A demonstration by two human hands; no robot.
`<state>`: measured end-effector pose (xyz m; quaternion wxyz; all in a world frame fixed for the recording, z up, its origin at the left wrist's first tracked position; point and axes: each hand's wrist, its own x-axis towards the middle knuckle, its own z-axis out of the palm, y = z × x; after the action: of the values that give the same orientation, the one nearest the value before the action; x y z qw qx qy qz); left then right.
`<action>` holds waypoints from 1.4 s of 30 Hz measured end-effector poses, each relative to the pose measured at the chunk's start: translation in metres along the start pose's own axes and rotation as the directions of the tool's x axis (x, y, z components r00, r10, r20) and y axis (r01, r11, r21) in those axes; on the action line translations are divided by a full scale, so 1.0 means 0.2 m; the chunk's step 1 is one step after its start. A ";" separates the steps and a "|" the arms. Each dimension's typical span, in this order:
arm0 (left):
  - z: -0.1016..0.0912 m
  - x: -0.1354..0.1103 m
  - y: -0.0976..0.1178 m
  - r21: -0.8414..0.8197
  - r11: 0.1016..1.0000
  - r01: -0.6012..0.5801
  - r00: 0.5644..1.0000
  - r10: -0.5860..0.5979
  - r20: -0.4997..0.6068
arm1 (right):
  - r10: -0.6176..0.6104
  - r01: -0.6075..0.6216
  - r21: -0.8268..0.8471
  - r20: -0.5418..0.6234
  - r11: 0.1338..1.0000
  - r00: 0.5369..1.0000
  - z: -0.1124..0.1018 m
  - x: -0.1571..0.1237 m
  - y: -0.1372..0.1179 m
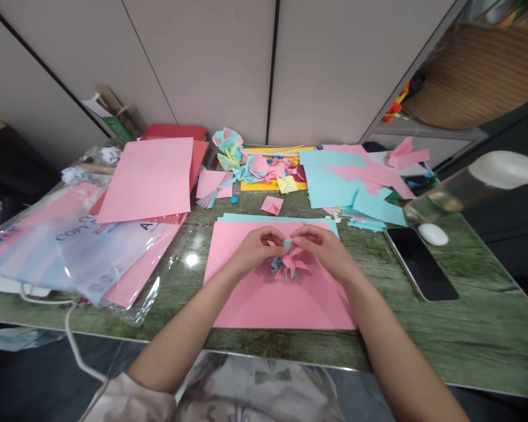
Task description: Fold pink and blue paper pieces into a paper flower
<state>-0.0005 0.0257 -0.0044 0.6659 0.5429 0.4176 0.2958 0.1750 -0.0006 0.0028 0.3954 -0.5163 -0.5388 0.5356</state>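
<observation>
Both hands meet over a pink paper sheet (264, 299) lying on the green table (479, 328). My left hand (256, 249) and my right hand (324, 247) pinch a small folded paper flower (288, 262) of pink and blue petals between their fingertips. The flower sits just above the sheet, its blue centre at the top between the thumbs. A blue sheet (233, 218) peeks out from under the pink one at its far edge.
A dark phone (421, 264) and a white oval object (433, 234) lie to the right. Copy-paper packs in plastic (70, 246) and a large pink sheet (152, 179) fill the left. Finished paper flowers (242, 158), a yellow sheet and blue and pink scraps (347, 181) lie behind.
</observation>
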 end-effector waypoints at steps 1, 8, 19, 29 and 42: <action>0.00 0.00 0.00 -0.019 1.000 0.004 1.000 -0.003 0.023 | 0.015 -0.015 0.020 0.015 1.000 1.000 0.00 0.00 0.00; -0.03 -0.01 0.00 -0.195 0.978 0.072 0.965 -0.019 0.260 | 0.036 -0.046 0.075 0.136 0.996 0.990 -0.02 -0.02 -0.02; -0.04 -0.02 0.01 -0.214 0.970 0.118 0.951 -0.048 0.305 | -0.016 0.004 0.093 0.130 0.996 0.991 -0.01 -0.01 -0.02; -0.04 0.00 -0.02 -0.233 0.965 0.123 0.946 -0.043 0.320 | -0.147 0.150 -0.087 0.040 0.985 0.988 0.02 -0.04 -0.07; -0.03 -0.01 -0.01 -0.059 0.997 0.053 0.969 -0.037 0.244 | -0.140 0.162 -0.208 0.116 0.965 0.983 -0.02 -0.06 -0.07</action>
<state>-0.0073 0.0267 -0.0061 0.7357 0.5434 0.3354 0.2257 0.1782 -0.0097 0.0176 0.3491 -0.4860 -0.6508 0.4673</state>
